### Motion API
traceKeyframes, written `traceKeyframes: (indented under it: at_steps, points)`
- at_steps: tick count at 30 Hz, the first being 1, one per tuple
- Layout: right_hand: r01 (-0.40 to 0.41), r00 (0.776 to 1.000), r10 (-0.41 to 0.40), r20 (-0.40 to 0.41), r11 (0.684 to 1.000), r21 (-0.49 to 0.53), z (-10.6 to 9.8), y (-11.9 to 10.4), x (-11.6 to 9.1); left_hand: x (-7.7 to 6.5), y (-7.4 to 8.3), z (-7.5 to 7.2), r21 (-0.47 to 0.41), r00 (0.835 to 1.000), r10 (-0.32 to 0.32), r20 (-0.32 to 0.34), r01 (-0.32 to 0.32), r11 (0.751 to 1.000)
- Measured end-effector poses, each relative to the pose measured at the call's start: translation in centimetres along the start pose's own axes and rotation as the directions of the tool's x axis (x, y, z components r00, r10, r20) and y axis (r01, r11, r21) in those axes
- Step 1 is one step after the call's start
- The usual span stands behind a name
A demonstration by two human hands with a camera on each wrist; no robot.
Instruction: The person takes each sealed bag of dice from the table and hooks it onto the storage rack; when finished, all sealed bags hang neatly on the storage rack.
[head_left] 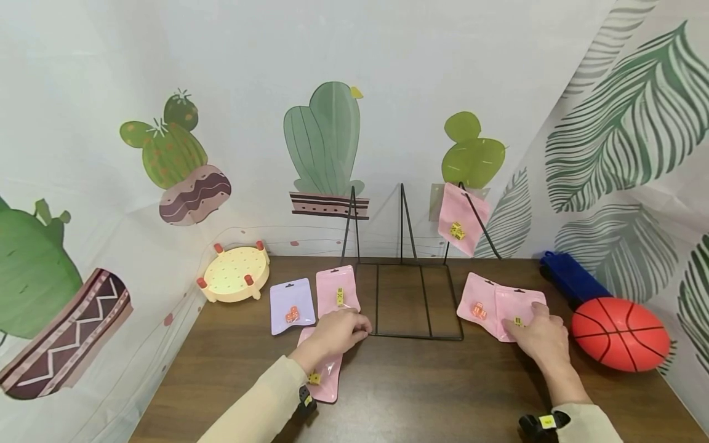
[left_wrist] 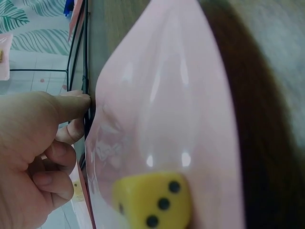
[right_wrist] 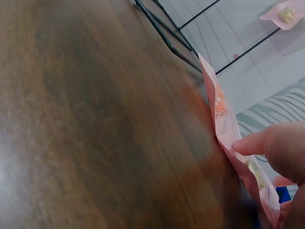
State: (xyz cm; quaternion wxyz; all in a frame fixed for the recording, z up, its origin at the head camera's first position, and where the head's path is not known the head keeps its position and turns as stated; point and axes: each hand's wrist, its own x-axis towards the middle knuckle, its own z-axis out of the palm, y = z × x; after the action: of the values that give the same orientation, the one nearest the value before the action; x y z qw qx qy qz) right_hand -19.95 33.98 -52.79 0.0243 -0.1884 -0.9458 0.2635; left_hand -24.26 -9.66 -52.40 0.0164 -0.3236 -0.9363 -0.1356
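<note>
Where right fingers [head_left: 540,311] part-hide pink bag [head_left: 512,303], grip unclear; left fingers [head_left: 361,324] pinch black rack [head_left: 415,336]

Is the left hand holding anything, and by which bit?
The left hand seems to pinch the black wire rack by the near left corner of its base.

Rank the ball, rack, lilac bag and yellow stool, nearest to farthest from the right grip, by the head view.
1. Ball: just to the right.
2. Rack: left, mid-table.
3. Lilac bag: left, past the rack.
4. Yellow stool: far left.
</note>
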Motion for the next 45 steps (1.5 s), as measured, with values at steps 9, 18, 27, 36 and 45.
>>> traceKeyframes:
  at_steps: [9, 18, 27, 36, 45]
  points:
    - [0.008, 0.999, -0.004, -0.046, 0.996, 0.089, -0.5, 0.4, -0.7, 0.0, 0.0, 0.0, -0.005, 1.0, -0.008, 0.012, 0.008, 1.0]
    - [0.018, 0.989, 0.016, -0.145, 0.972, 0.235, -0.5, 0.6, -1.0, 0.0, 0.0, -0.2, -0.021, 1.0, -0.009, 0.011, 0.01, 1.0]
    - [0.012, 0.99, 0.034, -0.137, 0.947, 0.321, -0.5, 0.6, -1.4, 0.0, -0.1, -0.1, -0.021, 1.0, -0.007, 0.008, 0.007, 1.0]
    - [0.046, 0.993, -0.006, -0.119, 0.943, 0.329, -1.2, 0.5, -1.7, 0.1, 0.0, -0.1, -0.021, 1.0, 0.0, 0.008, 0.0, 1.0]
    - [0.029, 0.998, -0.003, -0.063, 0.908, 0.418, -1.1, 0.7, -1.5, 0.1, 0.0, 0.0, -0.019, 1.0, -0.008, 0.006, 0.008, 1.0]
